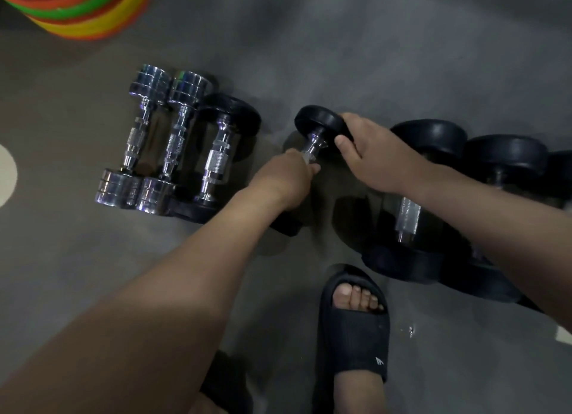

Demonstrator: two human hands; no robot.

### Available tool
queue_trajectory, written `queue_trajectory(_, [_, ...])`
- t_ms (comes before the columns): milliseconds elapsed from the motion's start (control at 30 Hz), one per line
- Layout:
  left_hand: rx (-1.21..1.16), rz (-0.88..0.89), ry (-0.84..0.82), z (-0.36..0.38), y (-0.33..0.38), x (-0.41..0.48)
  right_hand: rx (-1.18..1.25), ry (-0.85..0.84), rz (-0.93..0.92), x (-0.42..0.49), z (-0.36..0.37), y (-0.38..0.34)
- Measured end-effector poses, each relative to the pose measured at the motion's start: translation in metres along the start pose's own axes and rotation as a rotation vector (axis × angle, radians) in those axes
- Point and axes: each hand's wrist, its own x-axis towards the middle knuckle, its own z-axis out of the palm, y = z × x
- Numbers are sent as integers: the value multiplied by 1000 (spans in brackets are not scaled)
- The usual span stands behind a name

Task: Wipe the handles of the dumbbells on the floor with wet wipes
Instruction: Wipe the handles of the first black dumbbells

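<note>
On the floor (356, 57), the left hand (286, 178) is wrapped round the handle (314, 141) of a black dumbbell (318, 121), presumably wiping it. The right hand (371, 156) clasps its far head, likely to stop it rolling. The wipe itself I can't make out.

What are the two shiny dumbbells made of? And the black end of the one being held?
The two shiny dumbbells look like polished chromed metal: they mirror the light. The black end under the right hand looks matt, probably rubber or a plastic coating; its handle is bright metal.
</note>
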Motion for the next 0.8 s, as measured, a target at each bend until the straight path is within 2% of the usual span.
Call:
queue_trajectory(133, [164,-2,-138,-8,-19,-10,-26,6,23,1,0,2])
queue_trajectory(200, [157,-13,-161,-11,-23,-17,-25,5,19,1,0,2])
queue_trajectory(400, [-130,-19,95,-17,-7,-12,3,28,11,1,4,-3])
queue_trajectory(567, [24,-21,-32,-7,-22,-33,10,33,42,-4,5,-5])
queue_trajectory(667, [-48,37,-87,-10,-33,-48,6,45,41,-6,5,-3])
queue_trajectory(733, [-24,67,-36,-14,-34,-53,4,43,43,-7,6,-2])
queue_trajectory(800, [82,70,100,-15,-36,-53,-3,37,50,-6,6,-3])
